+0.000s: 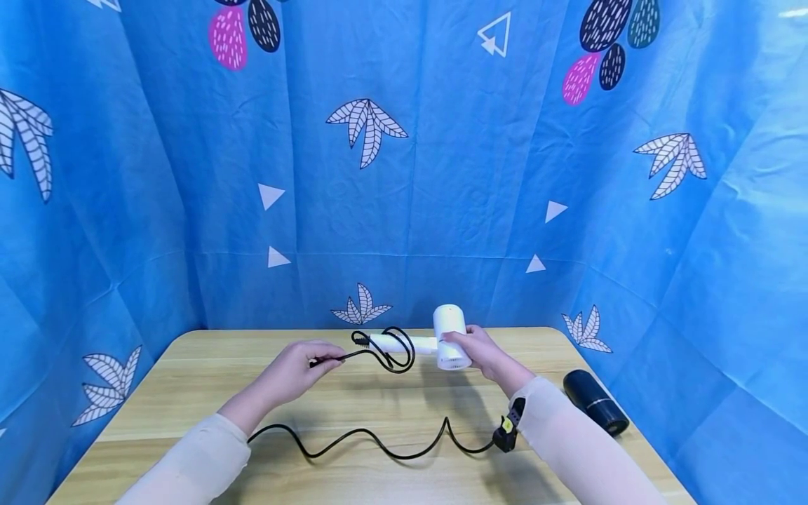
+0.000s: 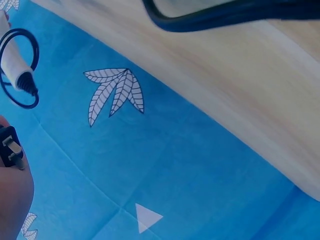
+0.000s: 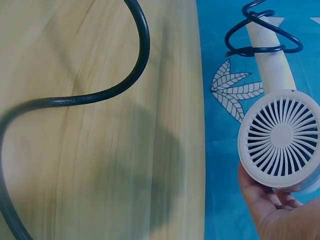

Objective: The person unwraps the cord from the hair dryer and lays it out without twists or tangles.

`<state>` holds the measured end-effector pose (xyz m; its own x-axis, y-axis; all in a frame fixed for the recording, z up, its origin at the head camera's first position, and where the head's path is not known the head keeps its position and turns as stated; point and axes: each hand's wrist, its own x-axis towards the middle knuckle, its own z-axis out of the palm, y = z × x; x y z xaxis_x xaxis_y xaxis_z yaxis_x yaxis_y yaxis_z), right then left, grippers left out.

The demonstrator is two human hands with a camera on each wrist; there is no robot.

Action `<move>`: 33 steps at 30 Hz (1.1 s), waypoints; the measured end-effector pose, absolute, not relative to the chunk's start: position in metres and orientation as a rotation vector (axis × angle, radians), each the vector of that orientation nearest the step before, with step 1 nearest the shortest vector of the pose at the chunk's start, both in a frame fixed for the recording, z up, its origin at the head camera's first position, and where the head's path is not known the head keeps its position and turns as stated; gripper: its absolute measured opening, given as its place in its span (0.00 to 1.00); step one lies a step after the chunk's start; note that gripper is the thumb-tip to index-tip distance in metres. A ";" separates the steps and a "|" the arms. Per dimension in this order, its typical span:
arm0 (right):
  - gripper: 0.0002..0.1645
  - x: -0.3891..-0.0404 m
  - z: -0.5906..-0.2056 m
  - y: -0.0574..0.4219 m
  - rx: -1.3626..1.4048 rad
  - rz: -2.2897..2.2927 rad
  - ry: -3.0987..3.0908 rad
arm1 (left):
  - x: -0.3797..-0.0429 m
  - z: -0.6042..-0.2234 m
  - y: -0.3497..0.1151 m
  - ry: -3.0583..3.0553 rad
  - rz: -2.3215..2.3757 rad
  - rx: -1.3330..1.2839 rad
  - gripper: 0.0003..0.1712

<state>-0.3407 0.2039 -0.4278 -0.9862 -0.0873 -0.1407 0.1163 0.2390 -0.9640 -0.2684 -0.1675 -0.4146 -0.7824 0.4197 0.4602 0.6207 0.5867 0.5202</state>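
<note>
A white hair dryer [image 1: 449,337] is held above the far part of the table, its handle pointing left. My right hand [image 1: 482,351] grips it round the barrel; the right wrist view shows the slatted round grille [image 3: 281,136] at the barrel's end. A black power cord [image 1: 409,351] loops loosely round the handle. My left hand [image 1: 306,365] pinches the cord's free end, left of the handle. In the left wrist view, the black plug [image 2: 10,146] with metal prongs shows in that hand [image 2: 15,195].
A black cylinder [image 1: 595,401] lies near the table's right edge. Another black cable [image 1: 362,431] runs in waves between the forearms, from a small black device [image 1: 507,433] at the right wrist. Blue patterned cloth [image 1: 404,210] surrounds the wooden table [image 1: 353,477] at back and sides.
</note>
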 end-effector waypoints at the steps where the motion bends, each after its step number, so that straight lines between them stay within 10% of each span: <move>1: 0.43 -0.340 -0.428 0.204 0.022 -1.842 2.341 | -0.268 -0.413 -0.167 -2.531 -1.008 -0.848 0.11; 33: 0.43 -0.335 -0.433 0.205 -0.090 -1.765 2.336 | -0.285 -0.390 -0.161 -2.344 -1.015 -0.647 0.13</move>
